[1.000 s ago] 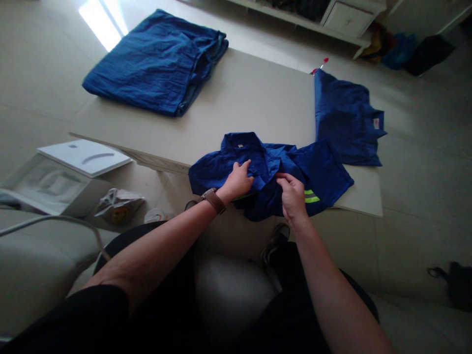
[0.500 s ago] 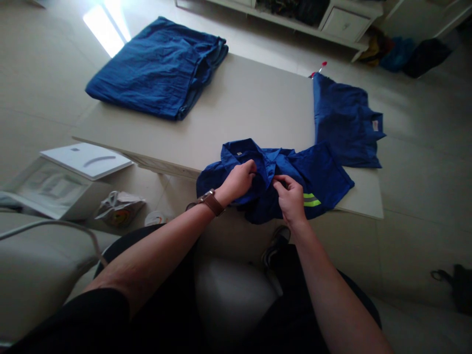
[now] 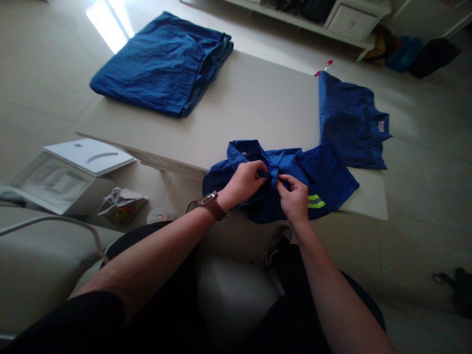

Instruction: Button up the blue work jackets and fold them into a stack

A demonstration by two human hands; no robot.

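Observation:
A blue work shirt [image 3: 324,167] with a yellow-green and grey stripe lies at the near edge of the pale table [image 3: 265,98], partly hanging over it. My left hand [image 3: 248,183] pinches one front edge of the shirt just below the collar. Close beside it, my right hand [image 3: 294,195] pinches the opposite front edge. Between the fingertips the two edges meet; any button there is too small to make out. A brown-strapped watch [image 3: 213,204] is on my left wrist.
Folded blue cloth [image 3: 158,69] lies at the table's far left. Another folded blue shirt [image 3: 352,123] overhangs the right end. A white box [image 3: 88,156] and a plastic bag [image 3: 123,204] stand on the floor at left. A white cabinet [image 3: 352,22] is beyond.
My left hand has moved right, bringing its shirt edge up to the one in my right hand. The gap between the two edges has closed. The whole view has shifted slightly.

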